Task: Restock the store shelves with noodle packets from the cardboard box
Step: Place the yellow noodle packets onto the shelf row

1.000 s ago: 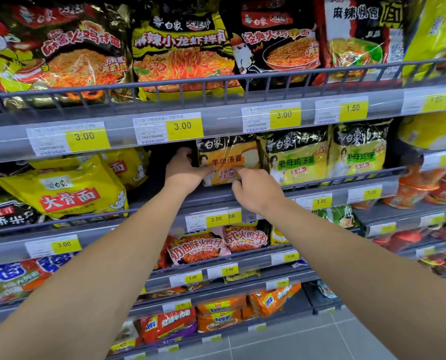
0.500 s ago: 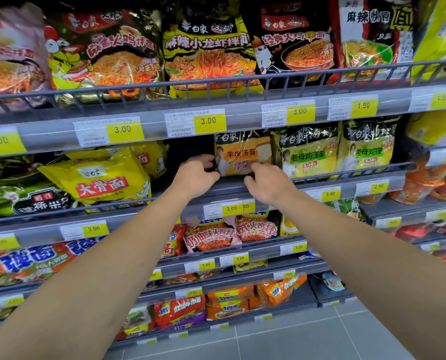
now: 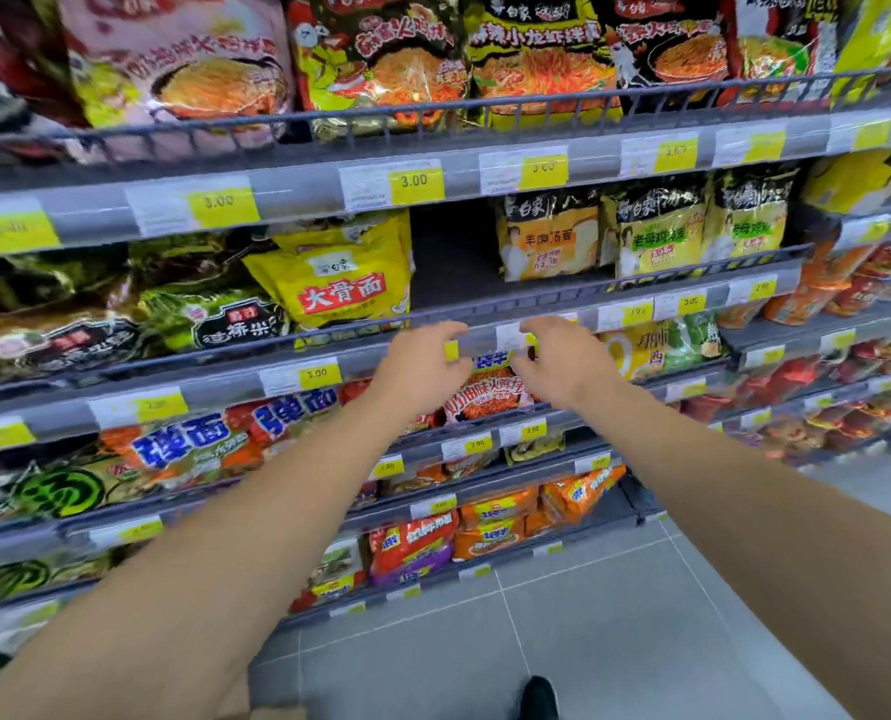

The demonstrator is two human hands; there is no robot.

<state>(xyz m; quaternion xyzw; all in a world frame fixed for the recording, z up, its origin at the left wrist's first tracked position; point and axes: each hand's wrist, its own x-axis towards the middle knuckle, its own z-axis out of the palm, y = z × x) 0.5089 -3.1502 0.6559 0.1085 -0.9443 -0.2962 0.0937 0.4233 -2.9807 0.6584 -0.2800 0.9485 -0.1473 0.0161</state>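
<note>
Orange-fronted noodle packet (image 3: 550, 240) upright on shelf (image 3: 490, 298) — both hands (image 3: 422, 362) (image 3: 563, 363) loosely curled, empty

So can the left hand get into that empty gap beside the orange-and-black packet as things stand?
Probably yes. The left hand is empty, just below and in front of the gap; only the low shelf rail lies between. The orange-and-black packet stands to the gap's right.

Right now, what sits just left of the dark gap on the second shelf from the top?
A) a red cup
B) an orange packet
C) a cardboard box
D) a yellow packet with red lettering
D: the yellow packet with a red label stands at the left edge of the gap.
</note>
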